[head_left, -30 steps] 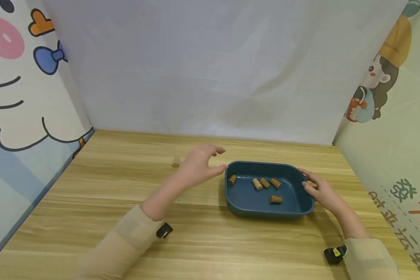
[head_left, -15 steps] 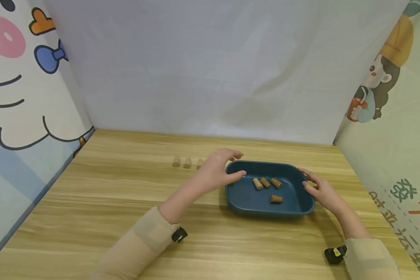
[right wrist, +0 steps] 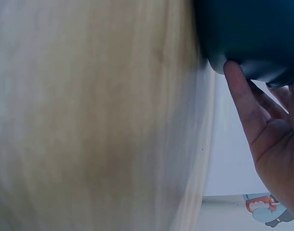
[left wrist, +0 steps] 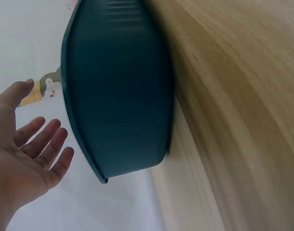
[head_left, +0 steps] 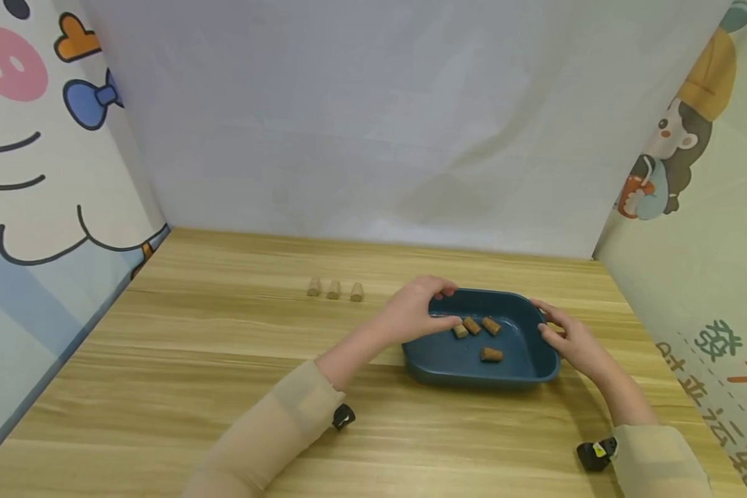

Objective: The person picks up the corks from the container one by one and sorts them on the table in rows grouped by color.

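My left hand (head_left: 413, 311) hovers over the left part of a dark blue plastic tub (head_left: 479, 379), thumb and fingers spread and nothing between them. The left wrist view shows the same hand, palm open, beside the tub's rim (left wrist: 67, 96). Inside the tub lie several brown corks (head_left: 491, 355); a paler cork (head_left: 460, 332) sits right below my left thumb tip. My right hand (head_left: 575, 346) holds the tub's right end, thumb over the rim. In the right wrist view a fingertip (right wrist: 231, 67) presses the outer wall.
Three corks (head_left: 334, 290) stand in a row on the wood-grain table (head_left: 224, 332), left of the tub. A white cloth (head_left: 348, 138) hangs along the table's back edge, with printed cartoon panels at both sides.
My left hand has moved right, from the tub's left edge to above its inside, uncovering two more standing corks and covering a cork at the tub's left. The right hand stays put.
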Tool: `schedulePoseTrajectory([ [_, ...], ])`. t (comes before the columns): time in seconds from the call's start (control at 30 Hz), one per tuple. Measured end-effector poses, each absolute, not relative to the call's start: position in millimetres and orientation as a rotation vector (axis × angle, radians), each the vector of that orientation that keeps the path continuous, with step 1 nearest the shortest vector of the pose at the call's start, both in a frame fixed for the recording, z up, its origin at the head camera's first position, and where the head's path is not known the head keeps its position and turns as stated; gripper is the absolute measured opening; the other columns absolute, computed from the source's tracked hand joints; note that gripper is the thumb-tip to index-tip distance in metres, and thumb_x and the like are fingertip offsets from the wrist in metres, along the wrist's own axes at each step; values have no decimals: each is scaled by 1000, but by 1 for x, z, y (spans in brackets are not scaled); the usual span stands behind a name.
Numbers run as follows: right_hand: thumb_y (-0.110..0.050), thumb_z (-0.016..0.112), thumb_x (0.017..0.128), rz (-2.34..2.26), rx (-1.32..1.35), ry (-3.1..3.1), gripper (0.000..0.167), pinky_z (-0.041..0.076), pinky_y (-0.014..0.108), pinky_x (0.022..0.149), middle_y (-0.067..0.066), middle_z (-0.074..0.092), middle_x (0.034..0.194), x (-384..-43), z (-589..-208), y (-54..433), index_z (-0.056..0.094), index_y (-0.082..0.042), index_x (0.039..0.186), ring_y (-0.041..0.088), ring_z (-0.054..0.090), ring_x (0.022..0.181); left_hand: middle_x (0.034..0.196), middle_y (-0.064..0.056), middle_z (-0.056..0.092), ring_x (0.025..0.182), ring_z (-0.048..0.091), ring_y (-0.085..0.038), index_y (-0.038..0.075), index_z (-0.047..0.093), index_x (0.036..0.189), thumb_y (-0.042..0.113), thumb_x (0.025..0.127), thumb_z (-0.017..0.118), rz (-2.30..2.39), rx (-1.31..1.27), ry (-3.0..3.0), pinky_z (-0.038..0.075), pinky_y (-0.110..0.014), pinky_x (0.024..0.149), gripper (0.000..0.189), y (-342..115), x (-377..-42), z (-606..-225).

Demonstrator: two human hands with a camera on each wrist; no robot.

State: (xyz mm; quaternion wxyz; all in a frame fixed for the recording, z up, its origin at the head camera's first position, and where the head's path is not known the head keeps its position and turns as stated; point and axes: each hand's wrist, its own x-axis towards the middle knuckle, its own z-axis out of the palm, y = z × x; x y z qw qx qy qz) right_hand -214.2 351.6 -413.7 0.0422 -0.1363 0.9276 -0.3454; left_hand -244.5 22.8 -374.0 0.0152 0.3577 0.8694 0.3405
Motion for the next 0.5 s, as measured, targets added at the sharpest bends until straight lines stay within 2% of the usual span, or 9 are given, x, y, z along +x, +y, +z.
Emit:
schedulePoseTrajectory([
  [0.23, -19, 44, 101, -1050, -415, 2847, 51, 49, 28, 57, 40, 39, 134, -214, -415, 352, 29, -6, 148, 47, 60, 100, 127, -3, 57, 111, 55, -15, 10, 50, 135, 35, 87, 67, 978, 1111, 2687, 47, -24, 92, 56, 36, -256, -384],
  [0.5, -20, 44, 101, -1052, -406, 2841, 51, 49, 28, 56, 39, 39, 134, -214, -415, 352, 29, -7, 148, 45, 60, 100, 131, -3, 54, 112, 55, -17, 9, 50, 134, 31, 87, 69, 901, 1093, 2632, 46, -22, 91, 55, 50, -264, -395],
])
